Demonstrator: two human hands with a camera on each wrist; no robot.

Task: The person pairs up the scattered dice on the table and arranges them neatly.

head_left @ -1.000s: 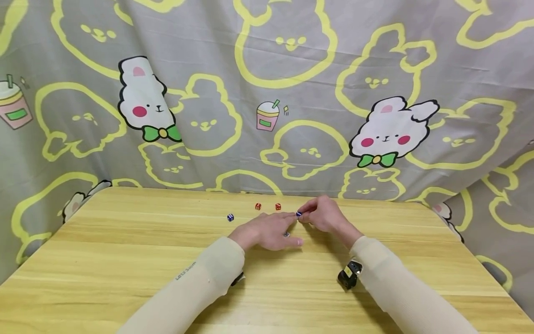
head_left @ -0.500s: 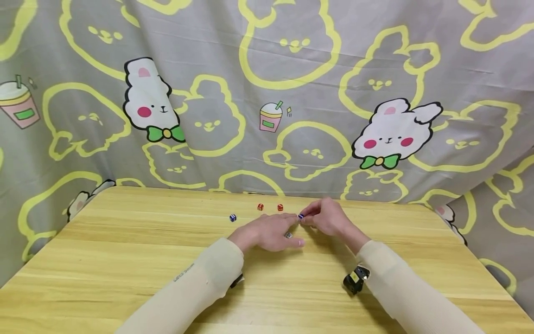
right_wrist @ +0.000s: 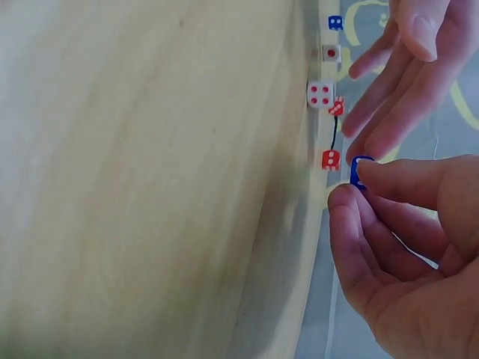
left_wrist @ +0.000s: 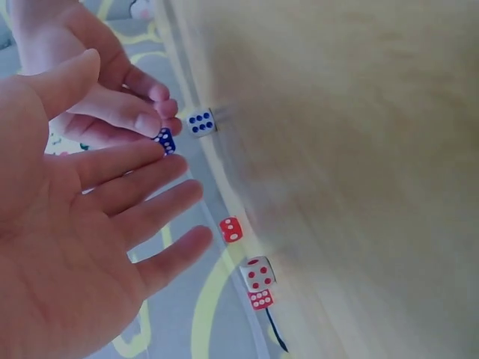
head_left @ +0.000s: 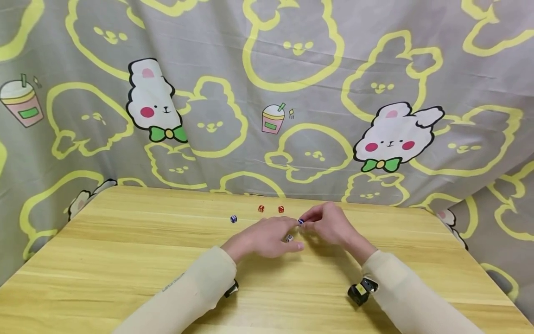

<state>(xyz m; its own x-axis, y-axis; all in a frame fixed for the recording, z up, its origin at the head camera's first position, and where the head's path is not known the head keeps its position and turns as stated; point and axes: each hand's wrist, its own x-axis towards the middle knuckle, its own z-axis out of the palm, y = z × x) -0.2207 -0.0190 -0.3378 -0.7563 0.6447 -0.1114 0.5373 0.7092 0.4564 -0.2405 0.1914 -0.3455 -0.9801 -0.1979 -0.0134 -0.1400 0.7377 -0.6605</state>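
Note:
My right hand [head_left: 329, 223] pinches a small blue die [right_wrist: 361, 172] between thumb and fingers. My left hand [head_left: 271, 236] reaches across with its fingers straight and the palm empty. Its index fingertip lies right at the pinched die; whether they touch I cannot tell. In the head view, a white die [head_left: 289, 238] shows between the left thumb and fingers. A white die with blue pips [left_wrist: 200, 122] appears near the right fingertips in the left wrist view. Behind the left hand lie two red dice, a left one [head_left: 261, 208] and a right one [head_left: 281, 209].
Another blue die [head_left: 233, 219] sits left of the red dice. In the right wrist view, white dice with red pips, one showing a single pip [right_wrist: 331, 53] and one showing four [right_wrist: 320, 95], stand on the wooden table [head_left: 125, 260]. A patterned curtain [head_left: 233, 106] hangs behind its far edge.
Both hands have come slightly nearer the table's front, the pinched blue die moving with the right hand. The other dice keep their places; the head view has shifted a little.

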